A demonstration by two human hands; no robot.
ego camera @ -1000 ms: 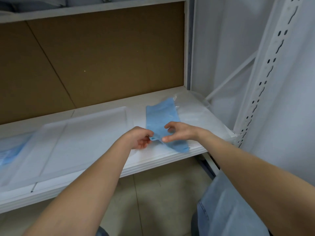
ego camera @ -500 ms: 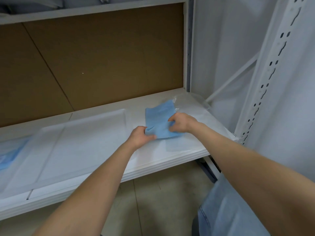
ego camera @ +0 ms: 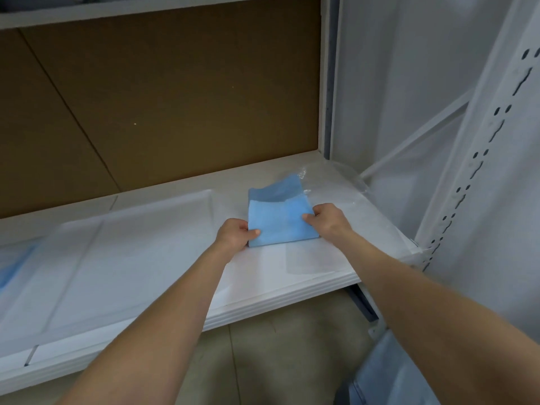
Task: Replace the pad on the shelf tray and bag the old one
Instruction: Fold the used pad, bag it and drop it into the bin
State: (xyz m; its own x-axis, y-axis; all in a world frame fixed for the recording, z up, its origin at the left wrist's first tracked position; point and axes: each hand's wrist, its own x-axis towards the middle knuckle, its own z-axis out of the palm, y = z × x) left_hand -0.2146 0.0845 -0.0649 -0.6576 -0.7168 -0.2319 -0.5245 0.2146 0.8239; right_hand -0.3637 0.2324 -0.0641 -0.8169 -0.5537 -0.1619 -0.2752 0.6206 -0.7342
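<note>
— Where is the folded light-blue fabric pad [ego camera: 280, 220]?

— Between the two hands, low over the white shelf board [ego camera: 292, 276]. Whether it rests on the board or hangs just above it, I cannot tell. A darker blue flap stands up behind the front layer.

— And the left hand [ego camera: 235, 233]?

— It pinches the pad's lower left corner, with the thumb flat on top and the fingers curled beneath.

— The right hand [ego camera: 328, 220]?

— The same on the right edge: thumb on top, fingers folded behind the cloth.

— What lies beyond the right hand?

— A crumpled clear plastic bag [ego camera: 336, 182], just past the knuckles, which touches the pad's far right corner.

— And to the left of the left hand?

— A shallow translucent rectangular tray [ego camera: 131, 244] on the same board, its near corner just beside the wrist. Well beyond it, at the frame's edge, is a blurred blue patch [ego camera: 8, 270] that I cannot identify.

— Behind the hands?

— A brown board back panel [ego camera: 175, 97].
</note>
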